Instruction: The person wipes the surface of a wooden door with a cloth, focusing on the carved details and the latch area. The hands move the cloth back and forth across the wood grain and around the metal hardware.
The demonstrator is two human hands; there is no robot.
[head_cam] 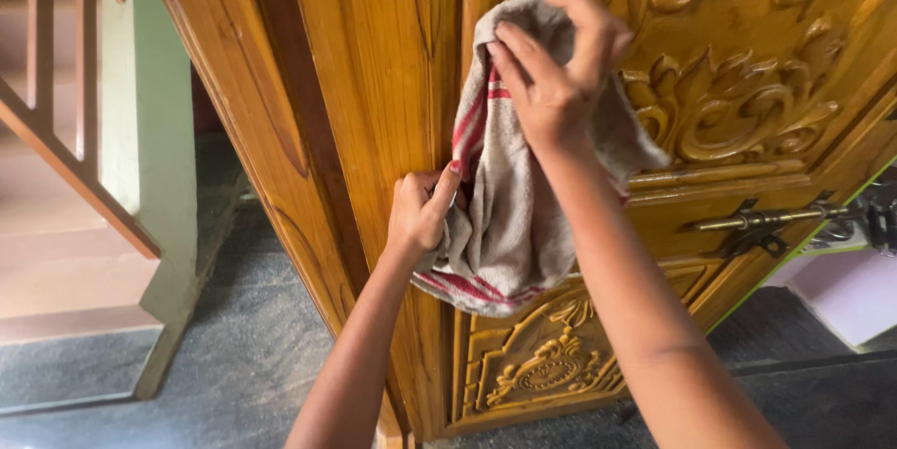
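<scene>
A grey cloth (pixel 512 215) with red stripes hangs against a carved, varnished wooden door (pixel 747 103). My right hand (pixel 553 66) grips the cloth's upper end and presses it on the door's carved panel. My left hand (pixel 420 211) pinches the cloth's lower left edge next to the door's edge, its thumb pointing up. Both forearms reach up from the bottom of the view.
A brass latch bolt (pixel 761 220) is fixed on the door at the right. A wooden door frame (pixel 280 131) stands to the left, with a stair railing (pixel 65 141) and steps beyond it. The floor (pixel 234 365) is dark grey stone.
</scene>
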